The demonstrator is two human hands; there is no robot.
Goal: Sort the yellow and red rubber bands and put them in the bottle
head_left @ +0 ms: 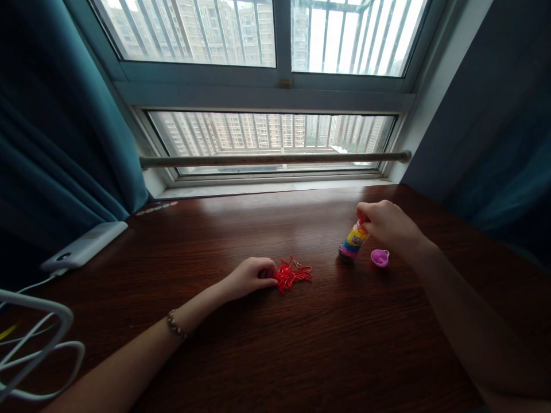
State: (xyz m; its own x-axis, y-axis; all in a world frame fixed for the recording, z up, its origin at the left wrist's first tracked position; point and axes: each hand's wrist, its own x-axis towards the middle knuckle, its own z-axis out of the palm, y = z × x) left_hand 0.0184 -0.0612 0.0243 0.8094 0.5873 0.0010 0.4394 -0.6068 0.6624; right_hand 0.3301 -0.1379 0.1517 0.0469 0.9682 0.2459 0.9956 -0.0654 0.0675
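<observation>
A small pile of red strand-like pieces lies on the brown wooden table. My left hand rests at the pile's left edge, thumb and fingers pinched together on some of the strands. To the right, a small bottle with yellow, blue and pink colours leans over, its top toward the right. My right hand has its fingers closed at the bottle's red-looking mouth; whether a strand is also between them I cannot tell. Beside the bottle sits a pink round cap-like piece with a small loop.
A white power strip-like box with a cable lies at the table's left edge. White tubing loops at the lower left. Behind the table are a metal rail and a window; blue curtains hang at both sides.
</observation>
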